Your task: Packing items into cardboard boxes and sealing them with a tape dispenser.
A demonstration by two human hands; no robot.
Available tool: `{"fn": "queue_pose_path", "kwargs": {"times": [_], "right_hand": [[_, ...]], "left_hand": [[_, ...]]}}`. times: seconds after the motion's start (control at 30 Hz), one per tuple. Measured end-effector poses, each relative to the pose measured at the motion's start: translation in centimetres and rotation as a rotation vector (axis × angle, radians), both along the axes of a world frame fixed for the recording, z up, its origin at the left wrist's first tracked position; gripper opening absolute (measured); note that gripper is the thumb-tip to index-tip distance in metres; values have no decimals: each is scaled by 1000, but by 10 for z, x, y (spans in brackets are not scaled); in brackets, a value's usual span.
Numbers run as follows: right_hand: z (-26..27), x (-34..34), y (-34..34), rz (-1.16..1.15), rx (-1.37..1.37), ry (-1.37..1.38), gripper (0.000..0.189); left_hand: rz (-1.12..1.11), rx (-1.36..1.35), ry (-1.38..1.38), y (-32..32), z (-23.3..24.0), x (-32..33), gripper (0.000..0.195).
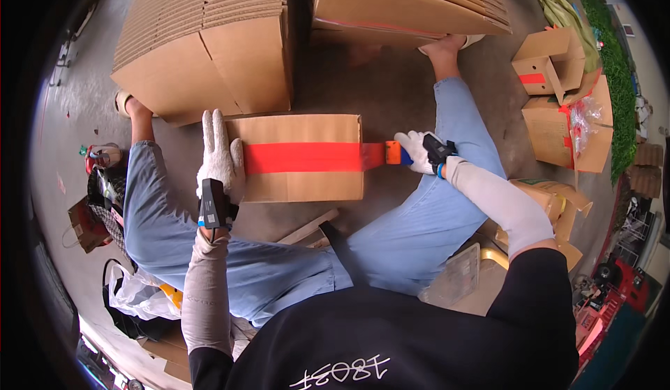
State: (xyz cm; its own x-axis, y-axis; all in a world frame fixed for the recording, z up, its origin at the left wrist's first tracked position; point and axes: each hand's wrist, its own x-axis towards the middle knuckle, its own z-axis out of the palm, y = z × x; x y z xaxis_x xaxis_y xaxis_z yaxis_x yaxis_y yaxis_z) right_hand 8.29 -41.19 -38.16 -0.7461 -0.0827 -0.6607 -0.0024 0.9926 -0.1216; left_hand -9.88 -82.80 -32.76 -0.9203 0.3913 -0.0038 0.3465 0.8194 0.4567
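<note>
A small closed cardboard carton [303, 187] sits between my legs, with a wide strip of red tape [303, 157] running along its top. My left hand [220, 154], in a white knit glove, lies flat against the carton's left end with its fingers straight. From the carton's right edge the tape stretches on to a tape dispenser [393, 153], orange and blue, which my gloved right hand [417, 152] grips. The far side of the dispenser is hidden by that hand. Black devices are strapped to both wrists.
Tall stacks of flattened cartons, one at the left [246, 60] and one at the right [398, 8], stand just ahead. Opened cardboard boxes [544, 128] lie at the right. A white plastic bag [138, 296] and a patterned bag [104, 201] are on my left.
</note>
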Motion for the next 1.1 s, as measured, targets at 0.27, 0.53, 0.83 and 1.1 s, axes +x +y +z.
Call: {"fn": "queue_pose_path", "kwargs": {"times": [0.27,0.53,0.83,1.1], "right_hand": [[-81,-59,-97,19,94,138,18],[-30,-92,-76,-755,-578,270,35],[55,-7,-146,-1136,-314,557,60],[222,46,-122,-1136,-661,1699,62]], "left_hand": [[140,374,-221,-21,-4,-12,80],[218,630,-475,-33,-12,-7,68],[449,1101,-1097,-79,-25,38,66],[-503,1002,-105,-8,204,25,60]]}}
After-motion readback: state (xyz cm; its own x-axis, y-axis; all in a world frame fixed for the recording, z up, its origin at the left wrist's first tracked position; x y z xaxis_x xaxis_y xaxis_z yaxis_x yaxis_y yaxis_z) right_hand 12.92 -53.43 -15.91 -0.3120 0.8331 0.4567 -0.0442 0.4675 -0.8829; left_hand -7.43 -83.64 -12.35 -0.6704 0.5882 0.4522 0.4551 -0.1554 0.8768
